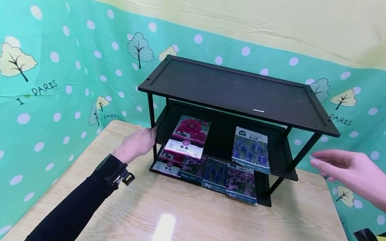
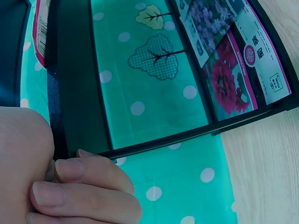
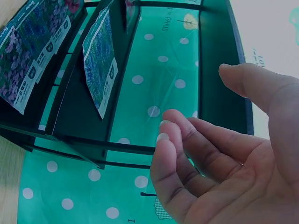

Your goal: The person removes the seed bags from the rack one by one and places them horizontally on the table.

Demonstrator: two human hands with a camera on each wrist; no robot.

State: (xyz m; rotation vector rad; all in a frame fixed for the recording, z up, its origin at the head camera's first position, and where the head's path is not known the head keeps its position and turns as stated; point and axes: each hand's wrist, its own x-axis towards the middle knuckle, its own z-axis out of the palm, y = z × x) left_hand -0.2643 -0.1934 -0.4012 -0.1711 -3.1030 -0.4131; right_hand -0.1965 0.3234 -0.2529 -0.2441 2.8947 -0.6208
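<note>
A black three-tier shelf rack (image 1: 243,92) stands on the wooden table. At its left side my left hand (image 1: 138,143) grips the frame at the middle tier; the left wrist view shows the curled fingers (image 2: 88,196) around that edge. Off the rack's right side is my right hand (image 1: 350,168), apart from the posts, its fingers loosely bent and holding nothing. On the middle tier lie a red-flower seed packet (image 1: 188,136) and a blue-flower packet (image 1: 252,150). Several more packets, among them a purple-flower one (image 1: 241,182), overlap along the bottom tier.
The light wood table (image 1: 162,217) extends in front of the rack. Behind and beside it hangs a green dotted cloth (image 1: 75,47) printed with trees. A small white mark (image 1: 258,110) shows on the top tier's front edge.
</note>
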